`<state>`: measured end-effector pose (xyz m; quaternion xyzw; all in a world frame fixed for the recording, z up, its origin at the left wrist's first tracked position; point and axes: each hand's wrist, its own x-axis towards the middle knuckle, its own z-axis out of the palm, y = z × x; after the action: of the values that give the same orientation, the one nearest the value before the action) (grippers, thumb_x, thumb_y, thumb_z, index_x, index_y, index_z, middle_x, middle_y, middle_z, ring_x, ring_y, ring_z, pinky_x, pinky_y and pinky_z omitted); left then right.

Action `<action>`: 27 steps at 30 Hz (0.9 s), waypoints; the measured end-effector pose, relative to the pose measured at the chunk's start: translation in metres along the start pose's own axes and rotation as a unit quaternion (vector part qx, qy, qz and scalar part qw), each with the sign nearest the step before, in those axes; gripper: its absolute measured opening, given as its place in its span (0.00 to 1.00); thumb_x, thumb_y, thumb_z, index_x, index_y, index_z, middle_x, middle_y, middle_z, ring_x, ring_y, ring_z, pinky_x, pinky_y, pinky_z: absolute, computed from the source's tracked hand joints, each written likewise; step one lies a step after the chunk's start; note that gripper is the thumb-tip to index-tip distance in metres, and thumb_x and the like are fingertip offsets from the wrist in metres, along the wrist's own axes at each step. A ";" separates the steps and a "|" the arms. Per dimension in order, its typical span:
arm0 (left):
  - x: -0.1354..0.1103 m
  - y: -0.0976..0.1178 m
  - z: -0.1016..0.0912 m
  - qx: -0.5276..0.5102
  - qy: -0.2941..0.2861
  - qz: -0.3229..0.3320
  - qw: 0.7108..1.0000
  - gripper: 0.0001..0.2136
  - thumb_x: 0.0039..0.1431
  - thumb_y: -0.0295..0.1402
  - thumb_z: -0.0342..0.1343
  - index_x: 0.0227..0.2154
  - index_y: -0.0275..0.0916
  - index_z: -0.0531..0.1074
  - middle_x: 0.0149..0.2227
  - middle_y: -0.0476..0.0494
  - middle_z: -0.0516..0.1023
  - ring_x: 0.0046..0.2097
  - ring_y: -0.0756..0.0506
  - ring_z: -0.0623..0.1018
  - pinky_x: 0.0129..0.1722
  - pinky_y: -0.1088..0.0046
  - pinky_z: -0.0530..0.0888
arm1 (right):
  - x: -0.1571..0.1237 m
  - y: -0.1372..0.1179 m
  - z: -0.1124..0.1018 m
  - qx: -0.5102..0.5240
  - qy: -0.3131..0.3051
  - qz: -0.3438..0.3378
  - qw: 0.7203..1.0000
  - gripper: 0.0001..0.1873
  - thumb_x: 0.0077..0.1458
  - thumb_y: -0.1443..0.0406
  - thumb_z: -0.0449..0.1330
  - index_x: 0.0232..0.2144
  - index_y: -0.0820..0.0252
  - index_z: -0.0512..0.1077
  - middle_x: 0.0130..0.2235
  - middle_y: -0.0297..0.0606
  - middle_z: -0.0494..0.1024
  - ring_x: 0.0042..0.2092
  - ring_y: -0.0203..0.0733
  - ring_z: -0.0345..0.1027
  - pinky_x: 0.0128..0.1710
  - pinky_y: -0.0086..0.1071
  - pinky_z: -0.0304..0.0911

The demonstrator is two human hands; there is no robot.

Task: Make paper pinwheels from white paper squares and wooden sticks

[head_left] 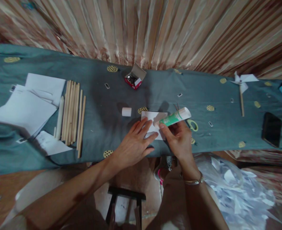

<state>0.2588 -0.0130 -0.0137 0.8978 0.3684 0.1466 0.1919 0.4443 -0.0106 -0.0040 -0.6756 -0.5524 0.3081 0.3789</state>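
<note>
Paper square [152, 128], the item under work, lies flat near the front edge of the green tablecloth [98, 127]. From the left I record loose white sheets [28, 108], then a row of wooden sticks [70, 111] laid side by side. Next come a small white cap [126, 111] (probably the glue's own) and, farther back, a red box [133, 82] with its flap raised. My left hand [135, 143] is spread, fingertips resting on the paper, grasping nothing. My right hand [181, 139] grips a green-and-white glue stick [174, 118], its tip angled down at the paper; whether it touches, I cannot tell. I judge gluing to be the step in hand. The next move calls for steady left fingers and a light, even stroke kept within the edges. Further right are green-handled scissors [194, 128], a paper pinwheel [248, 78] on its stick and a dark phone [271, 129].
</note>
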 end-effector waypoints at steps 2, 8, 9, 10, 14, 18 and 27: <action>0.000 0.000 0.000 -0.001 0.000 -0.002 1.000 0.23 0.58 0.39 0.60 0.55 0.39 0.68 0.65 0.30 0.58 0.68 0.30 0.55 0.63 0.47 0.60 | 0.001 0.000 0.001 -0.015 0.002 -0.004 1.000 0.16 0.52 0.53 0.64 0.36 0.58 0.71 0.35 0.40 0.81 0.34 0.43 0.74 0.34 0.36 0.68; 0.001 -0.001 -0.001 -0.008 -0.008 -0.011 1.000 0.26 0.59 0.39 0.59 0.59 0.39 0.64 0.66 0.29 0.57 0.68 0.31 0.54 0.63 0.47 0.59 | 0.002 -0.005 0.003 -0.090 0.014 -0.031 0.995 0.18 0.53 0.51 0.62 0.36 0.58 0.70 0.30 0.37 0.79 0.30 0.42 0.72 0.30 0.34 0.65; 0.002 -0.001 -0.002 -0.007 -0.008 -0.012 1.000 0.27 0.59 0.40 0.59 0.60 0.40 0.63 0.67 0.29 0.56 0.69 0.31 0.53 0.63 0.47 0.59 | 0.002 -0.007 0.003 -0.106 0.015 -0.034 0.994 0.18 0.53 0.50 0.62 0.36 0.58 0.70 0.29 0.37 0.78 0.29 0.42 0.72 0.29 0.34 0.65; 0.002 -0.001 -0.002 -0.003 -0.006 -0.013 1.000 0.28 0.58 0.40 0.59 0.60 0.41 0.62 0.67 0.29 0.55 0.69 0.31 0.52 0.63 0.46 0.58 | 0.002 -0.010 0.004 -0.121 0.015 -0.036 0.992 0.18 0.54 0.50 0.61 0.37 0.58 0.70 0.29 0.36 0.78 0.29 0.41 0.71 0.29 0.33 0.64; 0.001 -0.003 0.000 0.015 0.006 -0.010 1.000 0.27 0.58 0.41 0.59 0.60 0.45 0.63 0.67 0.30 0.54 0.69 0.29 0.49 0.64 0.44 0.53 | 0.005 -0.017 0.005 -0.167 0.015 -0.041 0.985 0.18 0.54 0.51 0.61 0.37 0.58 0.69 0.28 0.36 0.78 0.28 0.41 0.70 0.28 0.32 0.62; 0.001 -0.004 0.003 0.017 0.015 -0.005 1.000 0.26 0.58 0.42 0.59 0.59 0.45 0.64 0.67 0.31 0.55 0.69 0.29 0.50 0.64 0.44 0.54 | 0.007 -0.020 0.007 -0.188 0.007 -0.057 0.980 0.16 0.55 0.50 0.60 0.34 0.56 0.68 0.28 0.36 0.77 0.28 0.42 0.70 0.28 0.33 0.62; 0.002 -0.002 0.000 0.018 0.011 -0.008 1.000 0.23 0.58 0.42 0.59 0.56 0.43 0.68 0.66 0.31 0.58 0.68 0.28 0.52 0.63 0.43 0.55 | 0.005 -0.019 0.008 -0.203 -0.008 -0.082 0.976 0.15 0.57 0.52 0.58 0.37 0.56 0.68 0.30 0.38 0.78 0.31 0.44 0.72 0.32 0.35 0.62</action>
<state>0.2591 -0.0098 -0.0145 0.8963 0.3805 0.1479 0.1733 0.4291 -0.0026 0.0077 -0.6882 -0.6601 0.1627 0.2533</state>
